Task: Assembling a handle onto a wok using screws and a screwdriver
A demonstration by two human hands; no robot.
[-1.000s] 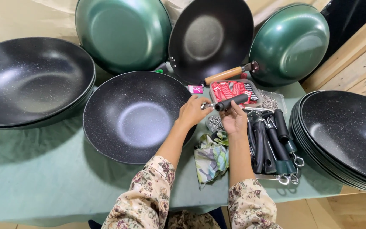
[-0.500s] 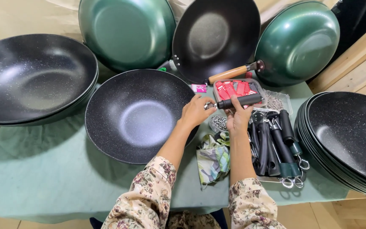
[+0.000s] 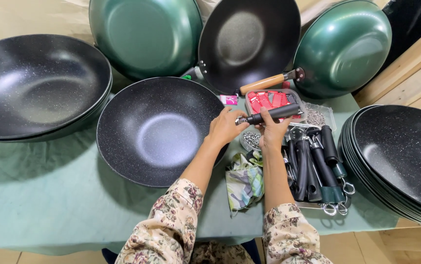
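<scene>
While the black speckled wok (image 3: 164,129) sat in the middle of the green cloth (image 3: 49,195), both hands worked just beyond its right rim. Held crosswise between them was a black pan handle (image 3: 269,115) with a metal end: the left hand (image 3: 225,128) pinched that metal end with its fingertips, and the right hand (image 3: 272,131) closed around the grip from below. Right of the wok, past the hands, lay a bunch of more black handles (image 3: 313,164) with ring ends. Beyond the held handle stood a clear tray of red parts (image 3: 271,100), and a small dish of metal screws (image 3: 252,140) sat between the wrists. A crumpled patterned rag (image 3: 243,181) lay near the wok's lower right edge. Farther right rose a stack of black woks (image 3: 401,156).
</scene>
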